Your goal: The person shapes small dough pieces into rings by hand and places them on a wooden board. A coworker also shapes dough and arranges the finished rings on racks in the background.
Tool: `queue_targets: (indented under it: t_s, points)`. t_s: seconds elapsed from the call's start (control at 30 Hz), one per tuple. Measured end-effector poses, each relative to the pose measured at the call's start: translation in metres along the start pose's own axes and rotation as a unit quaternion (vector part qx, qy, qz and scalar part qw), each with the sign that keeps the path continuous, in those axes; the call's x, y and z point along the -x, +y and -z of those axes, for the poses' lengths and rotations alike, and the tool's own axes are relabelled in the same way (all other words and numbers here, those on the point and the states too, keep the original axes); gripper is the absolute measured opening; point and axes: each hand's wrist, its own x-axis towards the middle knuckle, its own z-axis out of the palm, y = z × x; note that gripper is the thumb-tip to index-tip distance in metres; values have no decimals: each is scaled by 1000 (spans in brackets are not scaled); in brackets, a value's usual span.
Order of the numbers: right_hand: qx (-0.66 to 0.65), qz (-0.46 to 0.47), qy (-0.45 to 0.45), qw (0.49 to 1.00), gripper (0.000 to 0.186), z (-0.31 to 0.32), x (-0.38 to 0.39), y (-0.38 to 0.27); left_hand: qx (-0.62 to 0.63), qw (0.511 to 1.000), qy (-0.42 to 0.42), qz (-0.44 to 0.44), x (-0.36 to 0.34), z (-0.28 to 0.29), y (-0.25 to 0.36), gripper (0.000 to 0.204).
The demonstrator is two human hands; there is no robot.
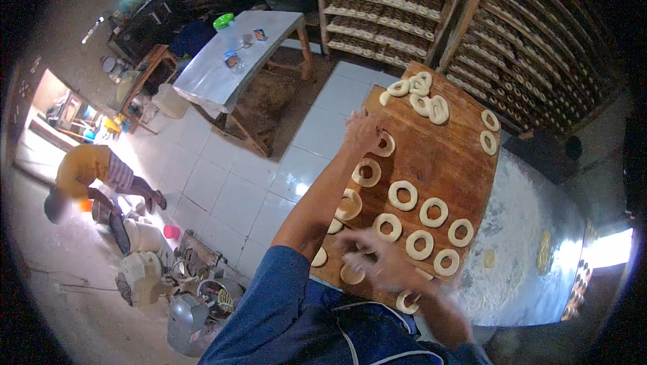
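The dough rings (433, 202) lie on the wooden board (448, 156), most in loose rows but several overlapping at its far end, where contact could make them stick and stretch if pulled apart. The left hand (364, 132) is at the board's left edge, just beside a ring, and the right hand (377, 257) is blurred over the near rows. Whether either hand's fingers are spread or pinching I cannot tell, but a careless brush could dent a ring or nudge it off.
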Motion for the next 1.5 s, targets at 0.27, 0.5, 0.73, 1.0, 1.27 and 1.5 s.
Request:
queue_targets:
  t_s: [0.27, 0.5, 0.73, 1.0, 1.27, 1.5]
  points:
    - [-343, -224, -270, 872, 40, -41, 22, -65, -84, 983, -20, -161, 12, 29, -5, 45]
    - [-429, -143, -269, 851, 28, -20, 44, -98, -81, 944, 139, -288, 16, -16, 10, 32]
    - [-531, -134, -215, 809, 29, -21, 71, -124, -92, 913, 158, -365, 36, -12, 93, 30]
    - [-551, -105, -226, 797, 28, -39, 70, -121, -118, 902, 167, -381, 26, 5, 83, 27]
    - [-563, -84, -215, 793, 27, -44, 73, -126, -131, 898, 155, -391, 32, 10, 83, 25]
    - [-570, -76, -210, 790, 27, -45, 82, -132, -137, 898, 151, -390, 40, 14, 83, 23]
